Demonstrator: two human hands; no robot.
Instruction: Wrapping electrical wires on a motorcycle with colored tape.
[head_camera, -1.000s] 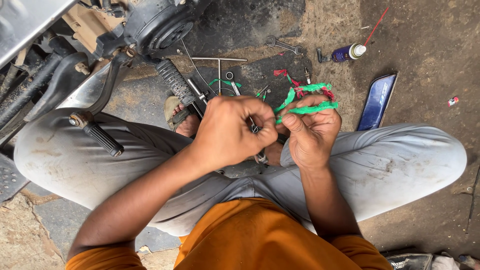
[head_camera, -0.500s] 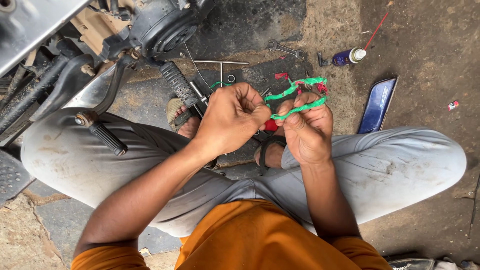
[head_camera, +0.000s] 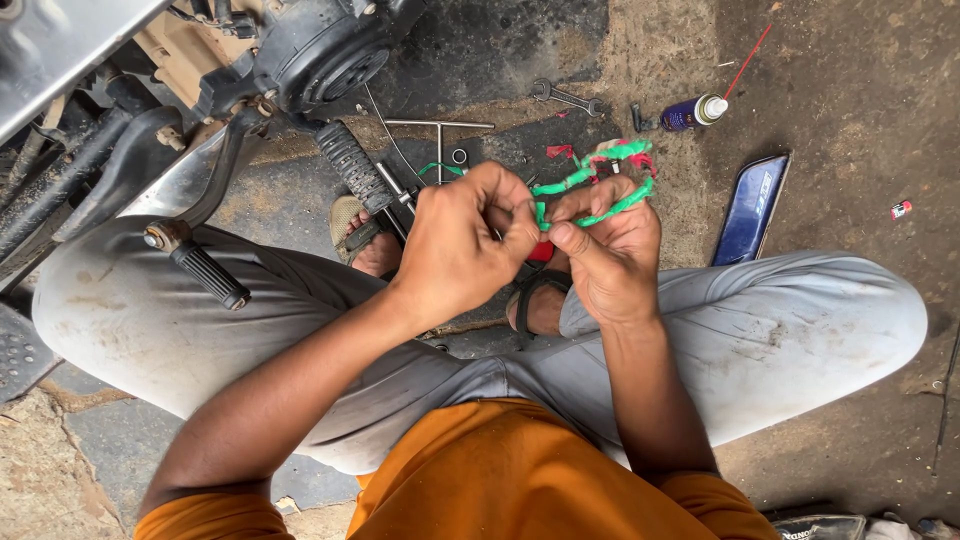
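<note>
Left hand (head_camera: 465, 245) closed tight, thumb and forefinger pinching the green wire (head_camera: 590, 185) at its near end. Right hand (head_camera: 605, 250) curled narrow around the same wire, thumb pressing it from below. Wire bundle looping out at one o'clock from the hands, green with red bits, held above the knees in the middle of the view. Behind it on the floor (head_camera: 850, 110), a spray can (head_camera: 695, 112) at one o'clock, a wrench (head_camera: 568, 97) at twelve, a blue panel (head_camera: 752, 207) at two. Motorcycle engine (head_camera: 315, 55) and footpeg (head_camera: 205, 272) at ten o'clock.
</note>
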